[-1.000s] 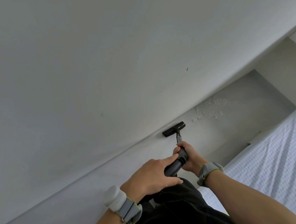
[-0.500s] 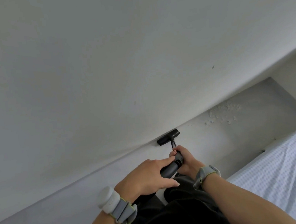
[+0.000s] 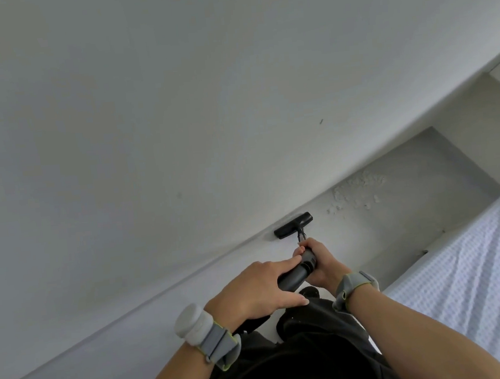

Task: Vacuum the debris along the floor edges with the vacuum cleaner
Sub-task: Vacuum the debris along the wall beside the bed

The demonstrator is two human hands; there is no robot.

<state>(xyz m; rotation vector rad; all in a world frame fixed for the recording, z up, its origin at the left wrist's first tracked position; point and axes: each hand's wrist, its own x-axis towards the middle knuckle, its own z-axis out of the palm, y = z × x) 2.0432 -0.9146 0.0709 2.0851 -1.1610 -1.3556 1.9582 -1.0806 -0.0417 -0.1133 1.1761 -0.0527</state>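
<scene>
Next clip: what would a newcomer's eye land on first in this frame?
The black vacuum head stands out against the pale floor, right at the line where it meets the wall. The left hand and right hand grip the dark vacuum tube behind it. Just right of the head, along the same edge, lies a patch of white debris not yet reached. A white textured bed cover fills the lower right.

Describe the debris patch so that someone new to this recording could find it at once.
Follow the line where the big pale wall meets the grey floor, toward the far corner. Just past the black vacuum head lies the debris: a scatter of white flakes, the only rough, speckled patch on the smooth floor.
</scene>
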